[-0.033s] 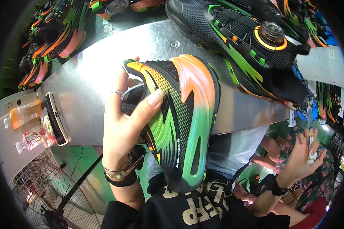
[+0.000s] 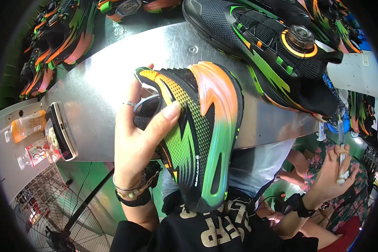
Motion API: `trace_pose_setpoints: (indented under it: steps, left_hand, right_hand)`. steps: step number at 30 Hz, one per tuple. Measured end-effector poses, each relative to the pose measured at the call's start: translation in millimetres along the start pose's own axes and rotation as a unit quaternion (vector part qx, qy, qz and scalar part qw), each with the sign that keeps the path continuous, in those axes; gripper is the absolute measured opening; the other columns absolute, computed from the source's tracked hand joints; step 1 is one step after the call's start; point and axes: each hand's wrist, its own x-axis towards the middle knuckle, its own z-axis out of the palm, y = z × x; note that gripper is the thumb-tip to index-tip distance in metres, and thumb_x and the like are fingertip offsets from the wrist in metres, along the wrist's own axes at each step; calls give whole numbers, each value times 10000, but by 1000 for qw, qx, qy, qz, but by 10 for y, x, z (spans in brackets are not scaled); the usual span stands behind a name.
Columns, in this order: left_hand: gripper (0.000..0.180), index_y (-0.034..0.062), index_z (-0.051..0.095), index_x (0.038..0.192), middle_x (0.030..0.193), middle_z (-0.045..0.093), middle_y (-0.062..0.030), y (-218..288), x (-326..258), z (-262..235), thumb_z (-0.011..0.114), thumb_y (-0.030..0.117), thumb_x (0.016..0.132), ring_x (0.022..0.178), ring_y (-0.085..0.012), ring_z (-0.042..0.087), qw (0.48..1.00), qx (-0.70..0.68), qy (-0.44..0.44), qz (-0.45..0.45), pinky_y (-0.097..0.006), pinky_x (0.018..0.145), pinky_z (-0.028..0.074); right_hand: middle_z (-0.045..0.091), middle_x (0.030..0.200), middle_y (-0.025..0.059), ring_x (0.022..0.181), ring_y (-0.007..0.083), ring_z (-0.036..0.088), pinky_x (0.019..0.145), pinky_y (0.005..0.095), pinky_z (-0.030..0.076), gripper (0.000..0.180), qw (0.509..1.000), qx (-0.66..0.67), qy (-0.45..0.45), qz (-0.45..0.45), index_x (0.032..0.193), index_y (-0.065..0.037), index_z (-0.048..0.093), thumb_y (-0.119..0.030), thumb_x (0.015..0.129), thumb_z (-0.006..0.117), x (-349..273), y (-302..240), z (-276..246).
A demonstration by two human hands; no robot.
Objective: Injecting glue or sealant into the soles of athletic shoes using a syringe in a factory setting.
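My left hand grips a black, green and orange sneaker by its collar, thumb on the outer side and fingers inside the opening. The shoe is tilted on its side, toe toward me. Its glossy sole piece fades from orange-pink to green. Off to the right, my right hand is closed round a slim syringe with a clear barrel pointing up and a white plunger end near the palm. The syringe is apart from the shoe.
A second sneaker with a round dial lies on the metal table. More sneakers crowd the far left. A phone and bottle are at left, above a fan. Another person's floral clothing shows at right.
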Motion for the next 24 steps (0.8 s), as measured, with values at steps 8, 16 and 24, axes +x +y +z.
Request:
trace_pose_setpoints:
  steps: [8,16,24]
  left_hand:
    - [1059,-56,275,1417,1317,449,-222,523,-286,-83,813,280,570,1102,-270,557,963,186,72,179,-343,894,486]
    - [728,164,652,1161,1103,583,-114,1134,-54,-125,854,85,466,965,-298,620,618,618,-224,431,-395,793,523]
    - [904,272,505,1321,1316,516,-66,1308,-26,143,758,-36,510,1051,-278,593,518,738,-328,281,-390,860,523]
  right_hand:
    - [394,1310,188,1055,268,390,819,366,344,361,993,3,112,-38,778,-91,427,-421,916,475,-50,-31,286]
    - [387,1319,187,1074,293,426,916,392,343,522,998,29,11,-50,739,-103,421,-597,901,373,-68,68,146]
    - [430,1096,134,934,249,417,842,350,326,569,995,-57,24,-77,706,-72,429,-558,946,256,-7,153,-117]
